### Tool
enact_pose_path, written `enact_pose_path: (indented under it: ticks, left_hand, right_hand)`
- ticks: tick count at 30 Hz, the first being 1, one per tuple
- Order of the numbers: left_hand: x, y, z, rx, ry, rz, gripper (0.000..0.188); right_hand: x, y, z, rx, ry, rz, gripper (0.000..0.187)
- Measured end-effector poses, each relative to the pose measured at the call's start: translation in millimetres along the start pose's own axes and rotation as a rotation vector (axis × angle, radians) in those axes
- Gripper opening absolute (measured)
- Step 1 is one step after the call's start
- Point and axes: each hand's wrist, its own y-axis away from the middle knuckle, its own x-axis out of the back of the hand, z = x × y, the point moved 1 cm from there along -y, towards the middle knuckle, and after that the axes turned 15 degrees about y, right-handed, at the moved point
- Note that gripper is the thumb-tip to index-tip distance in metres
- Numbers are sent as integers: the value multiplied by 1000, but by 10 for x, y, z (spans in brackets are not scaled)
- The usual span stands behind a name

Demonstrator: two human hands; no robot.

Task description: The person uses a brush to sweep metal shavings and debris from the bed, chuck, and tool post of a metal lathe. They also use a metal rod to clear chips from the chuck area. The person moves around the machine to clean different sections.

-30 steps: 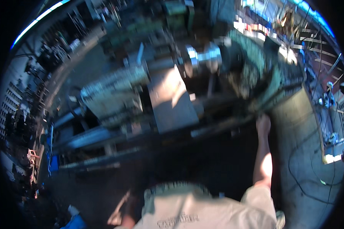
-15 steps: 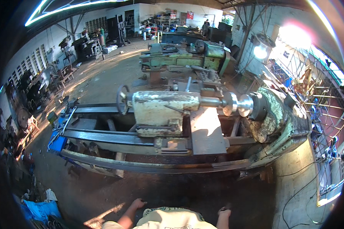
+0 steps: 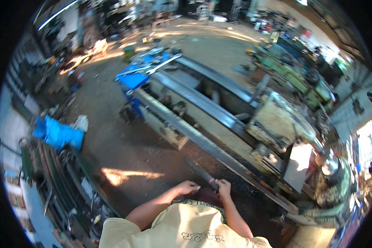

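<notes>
My right hand (image 3: 223, 188) is closed around the handle of a long, dark, flat tool (image 3: 199, 169) with a reddish band near the grip. The tool slants away from me to the left, and its exact kind is blurred. My left hand (image 3: 189, 187) is held in front of my waist, its fingers curled in, with nothing visible in it. Both hands are on the near side of a large old lathe (image 3: 175, 120), apart from its bed. On the bed's left end, a big wrench (image 3: 164, 64) lies next to a blue cloth or sheet (image 3: 133, 78).
The lathe's worn tailstock (image 3: 273, 120) and a light plate (image 3: 298, 163) are to the right. Long metal bars (image 3: 56, 182) and a bright blue bag or sheet (image 3: 62, 134) lie at left. A green lathe (image 3: 285, 68) stands at the far right. Sunlight falls on the floor (image 3: 130, 175).
My view has swung left and down, so the lathe now runs diagonally. Both hands have come up and closer together before my waist. The dark tool in my right hand is now visible.
</notes>
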Motion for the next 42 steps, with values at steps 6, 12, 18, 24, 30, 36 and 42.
enact_pose_path:
  ticks: [6,12,18,24,30,36,42]
  left_hand:
    - [380,301,602,-158,827,369,33]
    - [1312,253,966,-444,1015,575,26]
    - [2683,-72,1675,-410,761,975,27]
    - [4071,-524,2519,-413,583,1028,42]
    - [5252,-1376,2845,-217,717,975,38]
    - [6015,-2243,2633,-108,640,906,49]
    - [6200,-2547,2764,235,-5,671,51]
  right_hand:
    - [-1216,-360,-991,246,46,-146,24]
    - [-2141,-976,-1623,528,120,-312,21]
    - [-2485,-1859,-2466,398,96,-531,31]
    - [-2095,-2635,-2829,414,284,-229,27]
    - [-1553,-2836,-2634,337,180,13,28]
    - [-1336,-2296,-2175,306,359,512,25]
    - [-1854,-1121,-1816,-329,-156,684,24]
